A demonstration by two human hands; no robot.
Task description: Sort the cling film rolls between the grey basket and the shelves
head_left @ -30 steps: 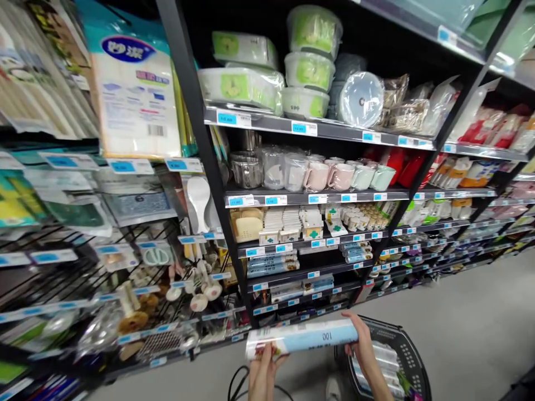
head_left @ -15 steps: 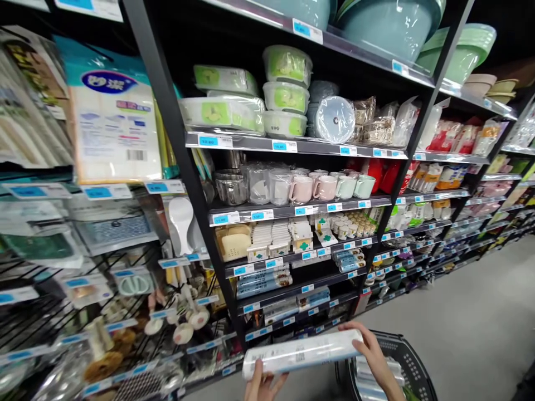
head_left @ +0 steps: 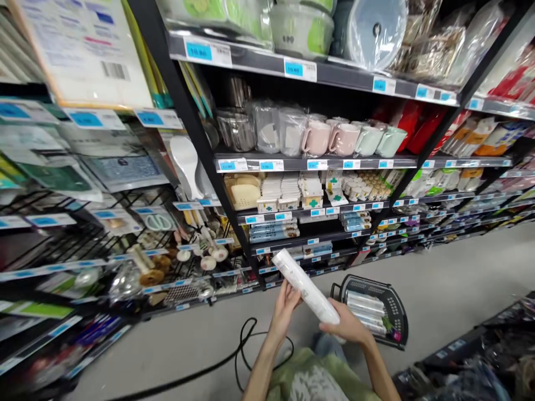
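Both hands hold a long white roll (head_left: 307, 289) in shiny clear wrapping, slanting from upper left to lower right. My left hand (head_left: 286, 303) grips its underside near the middle, thumb and fingers against the wrap. At the lower right end, my right hand (head_left: 345, 323) is closed around it. What exactly is rolled up cannot be read from the label. Just right of my right hand, a dark shopping basket (head_left: 395, 303) sits on the floor with several similar wrapped rolls (head_left: 366, 309) and a purple and green item (head_left: 393, 331) in it.
Ahead stands a black shelf rack with pink mugs (head_left: 316, 138), cotton swab packs (head_left: 279, 195) and blue-white rolls (head_left: 273, 229). Hanging kitchen tools (head_left: 186, 167) fill the left rack. A black cable (head_left: 200, 370) loops over the grey floor (head_left: 137, 351). Dark bagged goods (head_left: 472, 356) lie at lower right.
The roll has turned from nearly level to a steep slant, its left end now raised. My view has tipped down, bringing the whole basket, the cable and my green shirt into sight.
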